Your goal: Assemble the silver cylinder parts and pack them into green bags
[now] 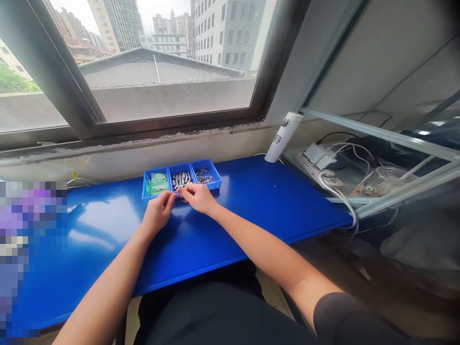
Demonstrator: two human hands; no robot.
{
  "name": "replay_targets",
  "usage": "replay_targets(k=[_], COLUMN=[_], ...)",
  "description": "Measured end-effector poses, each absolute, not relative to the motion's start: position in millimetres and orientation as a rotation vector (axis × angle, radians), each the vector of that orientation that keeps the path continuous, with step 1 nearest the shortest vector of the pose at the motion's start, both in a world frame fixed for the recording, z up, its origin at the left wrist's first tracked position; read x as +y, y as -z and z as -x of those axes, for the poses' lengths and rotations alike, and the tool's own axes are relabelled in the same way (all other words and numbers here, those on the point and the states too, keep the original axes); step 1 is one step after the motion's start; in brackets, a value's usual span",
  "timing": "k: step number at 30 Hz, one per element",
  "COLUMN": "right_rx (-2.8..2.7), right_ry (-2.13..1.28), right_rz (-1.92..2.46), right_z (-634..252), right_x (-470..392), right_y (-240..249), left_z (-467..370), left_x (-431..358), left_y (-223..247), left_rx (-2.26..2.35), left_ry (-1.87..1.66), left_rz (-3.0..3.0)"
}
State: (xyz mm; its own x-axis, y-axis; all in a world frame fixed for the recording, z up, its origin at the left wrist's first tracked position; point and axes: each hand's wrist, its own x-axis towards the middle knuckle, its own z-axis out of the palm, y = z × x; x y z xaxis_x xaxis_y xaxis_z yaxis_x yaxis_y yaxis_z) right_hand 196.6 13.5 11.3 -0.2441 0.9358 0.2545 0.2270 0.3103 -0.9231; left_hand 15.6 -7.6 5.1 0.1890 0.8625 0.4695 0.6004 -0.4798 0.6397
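My left hand (159, 209) and my right hand (198, 196) meet at the front edge of a blue divided tray (217, 184). Both have thumb and fingers pinched together, almost touching each other. Whatever they pinch is too small to make out. In the tray's left compartment lie green and clear pieces (158, 182). Short black and silver cylinders (181, 179) fill the middle one. Thin dark metal pins (203, 176) are in the right compartment. My fingers partly hide the tray's front wall.
The tray stands on a glossy blue table (251, 201) below a window. A white bottle (283, 137) stands at the back right corner. Beyond the right edge are a power strip (332, 178) with plugs and cables, and a metal frame (395, 134). A blurred-out patch covers the far left.
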Motion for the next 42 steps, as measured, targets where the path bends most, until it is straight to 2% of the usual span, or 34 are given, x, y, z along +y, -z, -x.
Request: replay_targets(k=[12, 21, 33, 42], right_rx=[-1.555, -1.338, -0.839, -0.85], right_ry=[-1.184, -0.982, -1.304, -1.286], right_rz=[1.026, 1.206, 1.231, 1.237], right_z=[-193.7, -203.8, -210.0, -210.5], right_x=[15.6, 25.5, 28.9, 28.5], right_y=[-11.8, -13.5, -31.4, -31.6], left_z=[-15.7, -13.4, -13.2, -13.4], left_x=[-6.9, -6.9, -6.9, -6.2], left_y=[-5.3, -6.5, -7.5, -6.6], left_rx=[1.41, 1.44, 1.447, 1.454], left_ry=[-1.17, -1.12, -1.062, -1.034], left_rz=[-2.093, -2.139, -2.177, -2.212])
